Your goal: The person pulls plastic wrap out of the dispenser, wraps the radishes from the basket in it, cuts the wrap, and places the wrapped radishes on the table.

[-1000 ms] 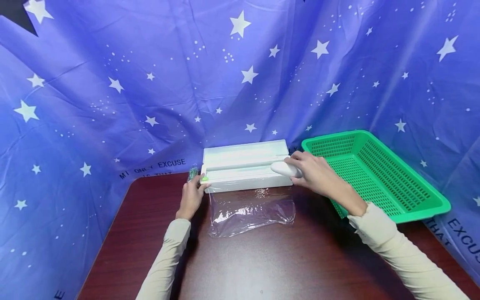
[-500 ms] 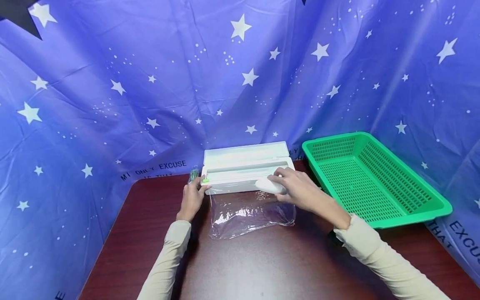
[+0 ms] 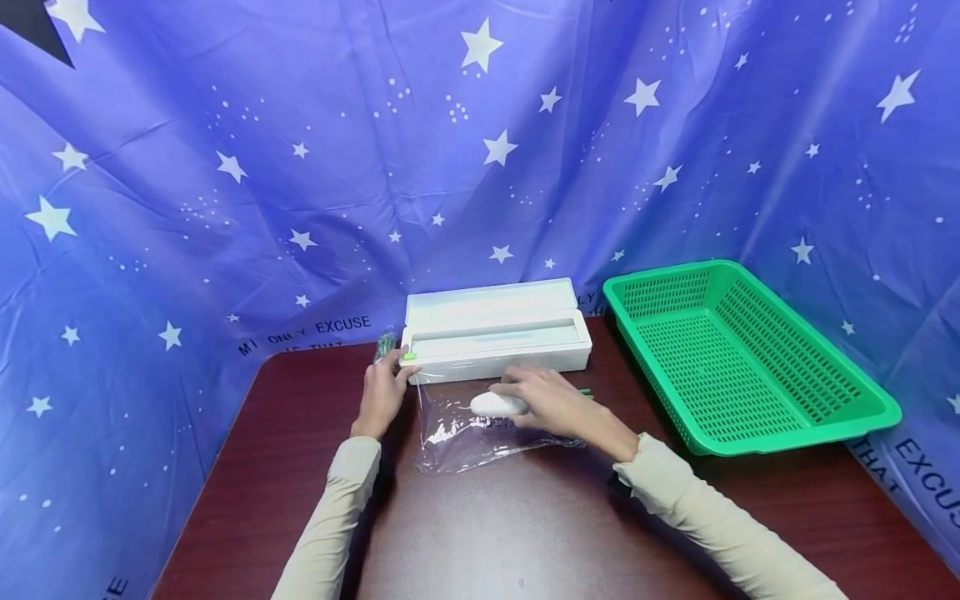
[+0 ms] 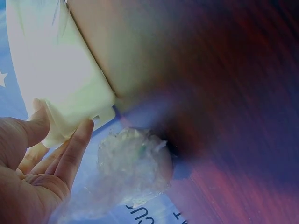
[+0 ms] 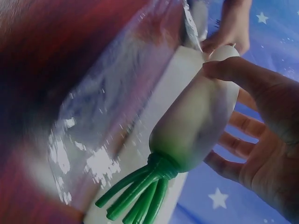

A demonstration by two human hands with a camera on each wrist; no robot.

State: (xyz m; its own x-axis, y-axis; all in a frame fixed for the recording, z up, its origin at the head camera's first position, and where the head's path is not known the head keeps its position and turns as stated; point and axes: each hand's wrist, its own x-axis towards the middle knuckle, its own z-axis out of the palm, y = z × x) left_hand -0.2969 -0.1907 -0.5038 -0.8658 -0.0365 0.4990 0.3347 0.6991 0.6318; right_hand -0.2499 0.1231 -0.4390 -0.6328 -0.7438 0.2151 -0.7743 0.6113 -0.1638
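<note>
A white radish with green stems is gripped in my right hand, thumb on one side and fingers on the other in the right wrist view. It is held over the clear cling film, which is drawn out toward the front. Behind stands a white cling film dispenser with its lid raised. My left hand holds the dispenser's left end between thumb and fingers, by a small green piece. In the left wrist view, the dispenser end lies between thumb and fingertips.
A film-wrapped bundle showing some green lies behind the left hand. To the right sits a green perforated basket. The dark red tabletop ends against a blue star-printed curtain.
My right hand has carried the radish left and toward the front, from the dispenser's right end to over the film. The left hand has stayed on the dispenser.
</note>
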